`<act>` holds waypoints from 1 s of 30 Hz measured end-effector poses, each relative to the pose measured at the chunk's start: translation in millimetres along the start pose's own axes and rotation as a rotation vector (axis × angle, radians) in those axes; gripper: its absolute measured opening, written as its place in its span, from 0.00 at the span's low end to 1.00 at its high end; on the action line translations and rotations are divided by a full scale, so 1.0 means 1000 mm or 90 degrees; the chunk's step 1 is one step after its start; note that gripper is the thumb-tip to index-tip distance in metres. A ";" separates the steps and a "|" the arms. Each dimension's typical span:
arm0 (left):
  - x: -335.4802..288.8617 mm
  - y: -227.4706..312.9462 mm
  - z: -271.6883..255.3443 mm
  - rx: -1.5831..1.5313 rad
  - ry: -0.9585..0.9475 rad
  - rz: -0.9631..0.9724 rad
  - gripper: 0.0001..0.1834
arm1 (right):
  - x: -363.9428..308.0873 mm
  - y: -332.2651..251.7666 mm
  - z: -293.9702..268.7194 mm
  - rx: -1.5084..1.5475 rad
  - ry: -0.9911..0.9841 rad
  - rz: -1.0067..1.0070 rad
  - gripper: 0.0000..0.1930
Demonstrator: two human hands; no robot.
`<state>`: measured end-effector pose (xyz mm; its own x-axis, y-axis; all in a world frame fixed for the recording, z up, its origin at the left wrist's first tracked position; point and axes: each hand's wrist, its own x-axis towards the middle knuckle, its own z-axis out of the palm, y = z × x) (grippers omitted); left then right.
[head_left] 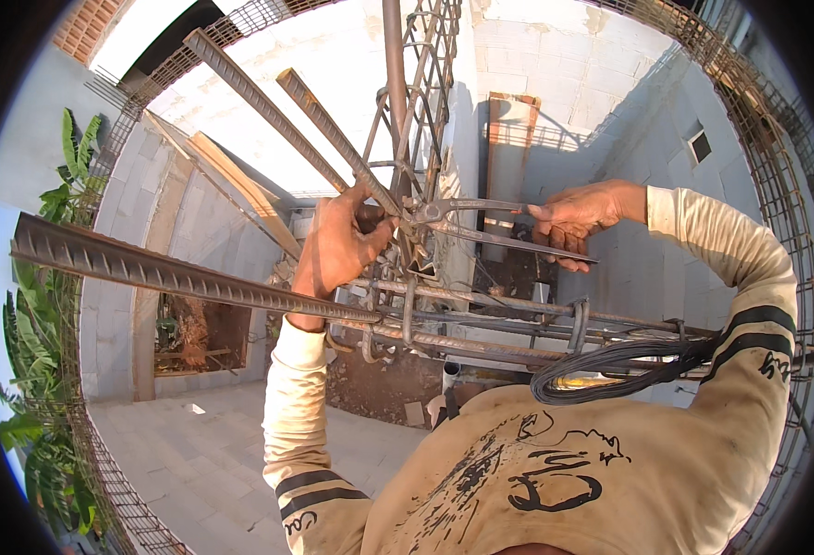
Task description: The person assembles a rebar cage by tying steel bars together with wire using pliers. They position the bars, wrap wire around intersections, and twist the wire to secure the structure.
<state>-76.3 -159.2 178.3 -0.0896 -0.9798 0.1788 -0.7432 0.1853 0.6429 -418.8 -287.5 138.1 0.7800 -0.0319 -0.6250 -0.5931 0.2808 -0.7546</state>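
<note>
My right hand (584, 217) holds the long handles of a pair of metal pincers (436, 212), and the handles stand apart. The pincers' jaws lie at a joint where several steel bars cross. My left hand (337, 239) is closed about the ribbed rebar (337, 139) just left of the jaws, thumb and fingers close to the joint; the palm side is hidden. A second rebar (259, 106) runs beside it and disappears behind my fingers. Any tie wire in the jaws is too small to make out.
A thick rebar (176, 273) sticks out toward the left. Below my hands runs a horizontal rebar cage (499, 342), with a coil of dark wire (601, 365) by my right arm. An upright cage (425, 92) rises ahead. Pale block walls (555, 65) drop to ground far below.
</note>
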 end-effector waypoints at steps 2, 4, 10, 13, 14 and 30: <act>0.000 -0.001 0.000 -0.006 0.018 0.028 0.14 | 0.000 -0.003 0.010 -0.181 0.057 -0.007 0.37; 0.000 -0.003 0.000 -0.010 -0.018 -0.003 0.15 | -0.008 -0.009 0.022 -0.363 0.206 -0.098 0.37; 0.000 -0.008 0.000 -0.006 -0.020 0.014 0.18 | -0.035 -0.009 0.047 -1.006 0.637 -0.275 0.35; -0.001 -0.007 -0.001 -0.017 -0.020 -0.020 0.16 | -0.032 0.001 0.041 -1.177 0.696 -0.385 0.27; -0.002 -0.006 -0.002 -0.023 -0.019 -0.006 0.17 | -0.031 0.004 0.038 -1.205 0.699 -0.439 0.24; -0.003 0.000 -0.006 -0.013 -0.028 -0.004 0.22 | -0.021 0.004 0.039 -1.161 0.758 -0.346 0.31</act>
<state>-72.3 -155.6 181.8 -0.1140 -0.9833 0.1416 -0.7305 0.1796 0.6589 -430.2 -248.3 155.9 0.8574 -0.3550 0.3726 -0.4677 -0.8396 0.2763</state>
